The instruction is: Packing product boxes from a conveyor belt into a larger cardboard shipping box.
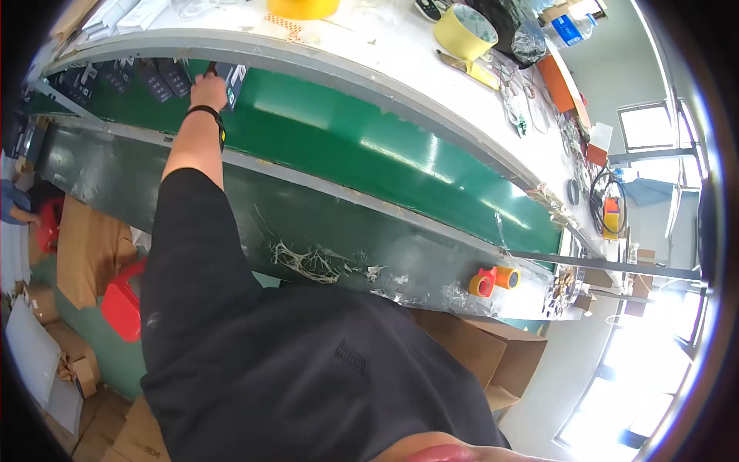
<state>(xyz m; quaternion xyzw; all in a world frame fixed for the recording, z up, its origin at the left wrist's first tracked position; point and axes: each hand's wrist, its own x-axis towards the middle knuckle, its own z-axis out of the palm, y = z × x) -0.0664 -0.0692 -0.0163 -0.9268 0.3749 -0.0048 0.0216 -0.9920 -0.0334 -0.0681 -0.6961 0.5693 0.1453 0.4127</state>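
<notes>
My left arm, in a black sleeve with a dark band at the wrist, stretches far out to the upper left. At its end my left hand [208, 91] is closed on a small dark box [232, 83] with a pale printed edge. That box is on the green conveyor belt [323, 115], under the raised shelf. Left of my hand, several similar dark boxes [158, 79] sit in a row on the belt. The fingertips are partly hidden between the boxes. My right hand is not in view.
Above the belt runs a white shelf [369, 81] holding a yellow tape roll [466, 32], a black bag and cables. On the grey ledge [369, 239] lie stringy scraps and an orange-red tape dispenser [483, 282]. Open cartons [462, 346] and red stools [123, 302] stand nearby. Someone's arm shows far left.
</notes>
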